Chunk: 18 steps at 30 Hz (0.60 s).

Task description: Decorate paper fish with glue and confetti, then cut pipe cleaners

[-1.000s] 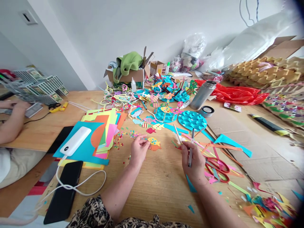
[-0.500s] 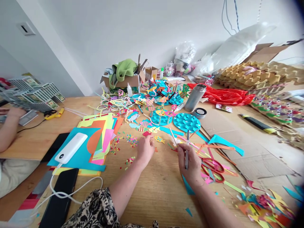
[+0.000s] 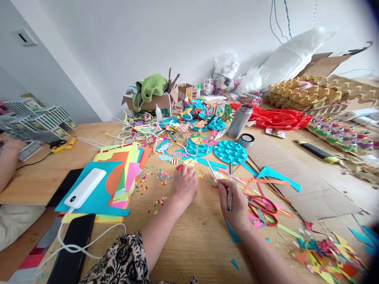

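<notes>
My left hand (image 3: 186, 184) is palm down on the wooden table, fingers extended and slightly bent, with its fingertips at the cut-out paper fish. A red paper fish (image 3: 179, 167) and a yellow spotted fish (image 3: 199, 174) lie right beside them; what is under the fingers is hidden. My right hand (image 3: 235, 199) is closed around a pen (image 3: 230, 185) that stands nearly upright, and a thin pale stick (image 3: 212, 170) sticks out from its thumb and forefinger. Just right of that hand lie red-handled scissors (image 3: 263, 209). More paper fish (image 3: 189, 162) and a blue bumpy disc (image 3: 230, 152) lie beyond the hands.
Coloured paper sheets (image 3: 118, 173) and a white power bank (image 3: 85, 187) lie at left, near a black phone (image 3: 71, 248). A metal flask (image 3: 240, 120) stands behind. Paper scraps (image 3: 328, 256) and cardboard (image 3: 314, 189) cover the right. At far left is another person's arm (image 3: 8, 161).
My left hand has turned palm down and shifted slightly right, toward the yellow spotted fish. My right hand keeps its hold on the pen and stick. The view has shifted slightly.
</notes>
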### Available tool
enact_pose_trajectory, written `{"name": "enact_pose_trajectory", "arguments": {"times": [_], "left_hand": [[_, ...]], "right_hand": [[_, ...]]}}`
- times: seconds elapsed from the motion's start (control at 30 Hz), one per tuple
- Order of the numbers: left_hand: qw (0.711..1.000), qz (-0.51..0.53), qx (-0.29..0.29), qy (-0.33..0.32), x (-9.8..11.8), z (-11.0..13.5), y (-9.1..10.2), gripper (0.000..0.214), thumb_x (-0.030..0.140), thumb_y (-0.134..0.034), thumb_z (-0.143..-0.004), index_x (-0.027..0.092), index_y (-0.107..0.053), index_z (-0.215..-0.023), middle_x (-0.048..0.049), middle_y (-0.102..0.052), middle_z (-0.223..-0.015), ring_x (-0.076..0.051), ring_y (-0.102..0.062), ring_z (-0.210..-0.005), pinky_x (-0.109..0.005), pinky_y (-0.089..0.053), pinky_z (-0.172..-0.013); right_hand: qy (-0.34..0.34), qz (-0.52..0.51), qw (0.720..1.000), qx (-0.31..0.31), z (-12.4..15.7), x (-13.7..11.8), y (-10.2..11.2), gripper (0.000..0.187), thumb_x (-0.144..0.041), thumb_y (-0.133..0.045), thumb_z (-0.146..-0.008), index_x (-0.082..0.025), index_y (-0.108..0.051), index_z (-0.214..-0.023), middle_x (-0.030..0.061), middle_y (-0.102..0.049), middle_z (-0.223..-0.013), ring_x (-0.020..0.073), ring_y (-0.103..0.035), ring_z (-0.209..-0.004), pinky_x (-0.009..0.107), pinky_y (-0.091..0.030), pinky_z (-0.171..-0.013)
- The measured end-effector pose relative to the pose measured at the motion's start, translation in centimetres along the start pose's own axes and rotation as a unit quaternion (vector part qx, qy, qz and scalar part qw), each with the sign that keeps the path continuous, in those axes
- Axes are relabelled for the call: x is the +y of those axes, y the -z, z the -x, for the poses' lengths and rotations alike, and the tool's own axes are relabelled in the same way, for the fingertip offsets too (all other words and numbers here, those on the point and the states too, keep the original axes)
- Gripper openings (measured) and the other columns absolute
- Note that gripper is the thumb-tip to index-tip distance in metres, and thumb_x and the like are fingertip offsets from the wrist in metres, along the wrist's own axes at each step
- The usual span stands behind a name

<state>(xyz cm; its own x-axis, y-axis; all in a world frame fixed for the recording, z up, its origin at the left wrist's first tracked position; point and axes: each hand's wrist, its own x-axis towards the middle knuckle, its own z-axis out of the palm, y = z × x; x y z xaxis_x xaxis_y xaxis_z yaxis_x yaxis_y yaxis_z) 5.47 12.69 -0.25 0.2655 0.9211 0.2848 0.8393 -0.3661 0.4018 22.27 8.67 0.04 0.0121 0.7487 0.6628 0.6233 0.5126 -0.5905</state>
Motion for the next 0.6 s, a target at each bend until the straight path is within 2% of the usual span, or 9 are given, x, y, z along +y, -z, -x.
{"name": "enact_pose_trajectory", "arguments": {"times": [0.17, 0.33, 0.47, 0.6], "left_hand": [[1.0, 0.006, -0.009, -0.01, -0.5, -0.7, -0.1, 0.029, -0.001, -0.049, -0.074, 0.018, -0.068, -0.087, -0.0121, -0.067, -0.094, -0.03, -0.052, -0.105, -0.047, -0.041, -0.096], [0.999, 0.049, 0.008, 0.009, -1.2, -1.1, 0.2, 0.042, -0.006, -0.047, -0.072, 0.017, -0.067, -0.101, -0.0094, -0.07, -0.095, -0.026, -0.056, -0.101, -0.04, -0.047, -0.091], [0.995, 0.086, 0.042, 0.036, -1.5, -0.8, 1.1, 0.046, -0.008, -0.047, -0.071, 0.019, -0.066, -0.103, -0.0073, -0.069, -0.1, -0.024, -0.058, -0.103, -0.039, -0.049, -0.091], [0.989, 0.114, 0.073, 0.055, -1.9, 0.4, 2.6, 0.038, -0.003, -0.051, -0.075, 0.02, -0.065, -0.101, -0.0067, -0.07, -0.101, -0.024, -0.061, -0.101, -0.04, -0.05, -0.09]], "right_hand": [[0.001, -0.009, 1.0, -0.008, -0.1, -0.2, 0.0, 0.011, -0.017, -0.053, -0.091, -0.02, -0.056, -0.101, 0.0013, -0.065, -0.08, 0.0128, -0.06, -0.063, 0.025, -0.048, -0.06], [-0.002, -0.001, 1.0, -0.009, -0.1, -0.2, 0.0, 0.01, -0.017, -0.053, -0.091, -0.021, -0.056, -0.101, 0.0012, -0.064, -0.078, 0.0119, -0.058, -0.06, 0.024, -0.046, -0.056], [-0.006, -0.001, 1.0, -0.014, -0.2, 0.0, 0.1, 0.01, -0.018, -0.053, -0.091, -0.021, -0.056, -0.1, 0.0017, -0.065, -0.078, 0.0128, -0.06, -0.06, 0.025, -0.047, -0.056], [0.004, 0.016, 0.998, -0.064, -0.4, 0.3, 0.2, 0.009, -0.021, -0.053, -0.091, -0.021, -0.057, -0.099, 0.0032, -0.067, -0.081, 0.0152, -0.063, -0.066, 0.027, -0.048, -0.06]]}}
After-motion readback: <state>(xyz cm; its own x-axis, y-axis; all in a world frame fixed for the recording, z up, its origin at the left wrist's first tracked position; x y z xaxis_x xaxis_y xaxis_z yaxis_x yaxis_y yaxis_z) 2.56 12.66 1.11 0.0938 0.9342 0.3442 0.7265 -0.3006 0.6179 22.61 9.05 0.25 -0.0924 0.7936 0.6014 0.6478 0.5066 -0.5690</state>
